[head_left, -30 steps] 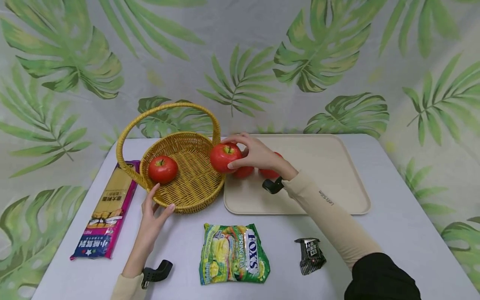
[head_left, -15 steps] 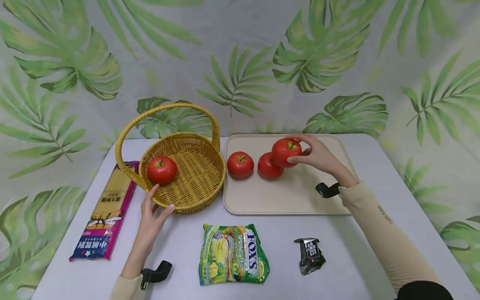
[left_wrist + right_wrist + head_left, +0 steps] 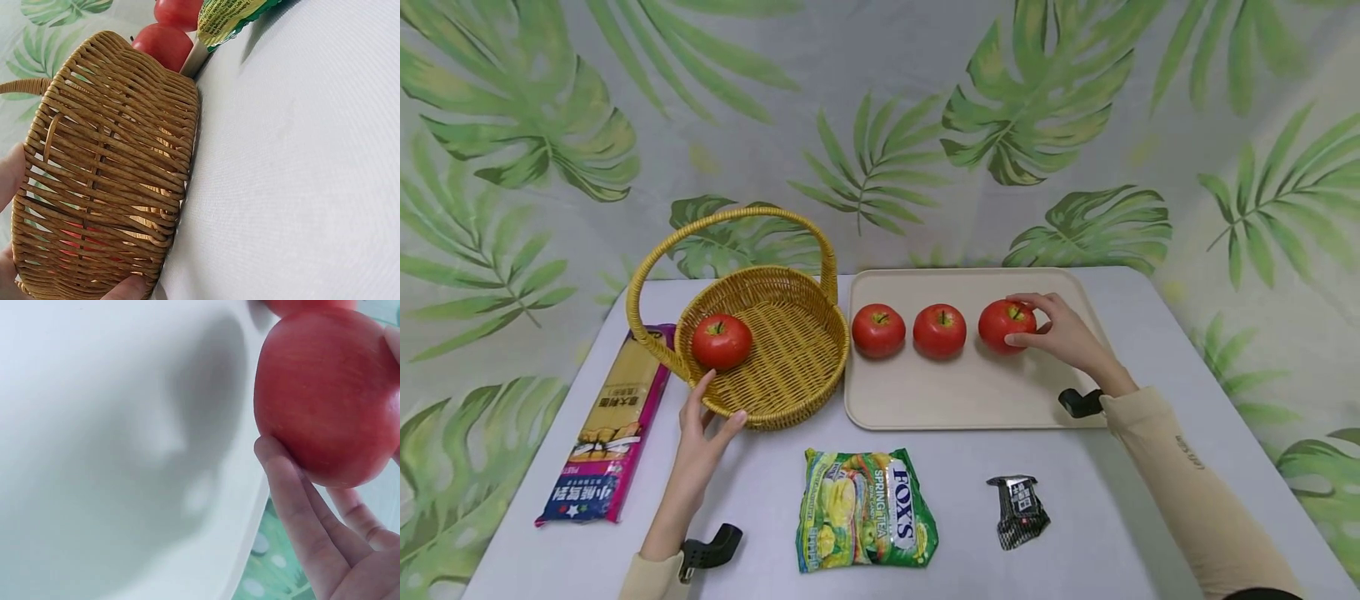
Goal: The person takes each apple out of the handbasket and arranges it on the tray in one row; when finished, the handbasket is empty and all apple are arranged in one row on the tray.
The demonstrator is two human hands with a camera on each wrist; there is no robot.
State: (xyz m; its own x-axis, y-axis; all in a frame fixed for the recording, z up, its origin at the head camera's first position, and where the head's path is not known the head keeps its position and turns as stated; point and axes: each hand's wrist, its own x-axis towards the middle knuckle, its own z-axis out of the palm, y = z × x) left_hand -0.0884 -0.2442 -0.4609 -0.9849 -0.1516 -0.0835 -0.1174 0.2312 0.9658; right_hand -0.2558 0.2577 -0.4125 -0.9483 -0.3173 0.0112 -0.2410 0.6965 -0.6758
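My right hand (image 3: 1063,335) grips a red apple (image 3: 1000,326) between thumb and fingers, over the right part of the beige tray (image 3: 970,400). In the right wrist view the apple (image 3: 325,400) fills the hand, its shadow on the tray beside it. Left of it on the tray sit a middle apple (image 3: 939,332) and a left apple (image 3: 877,331). My left hand (image 3: 698,442) holds the near-left rim of the yellow wicker basket (image 3: 790,412); in the left wrist view a fingertip (image 3: 128,289) lies low on the woven wall. One apple (image 3: 722,342) lies inside the basket.
A long pasta packet (image 3: 610,425) lies left of the basket, partly behind its handle (image 3: 730,215). A green FOX'S sweets bag (image 3: 867,510) lies in front of the tray, with a small black packet (image 3: 1022,510) to its right. Leaf-patterned cloth (image 3: 880,125) hangs behind the table.
My right hand has carried the apple rightward from the basket's edge and lowered it at the tray's right, beside the other two apples. My left hand has stayed at the basket.
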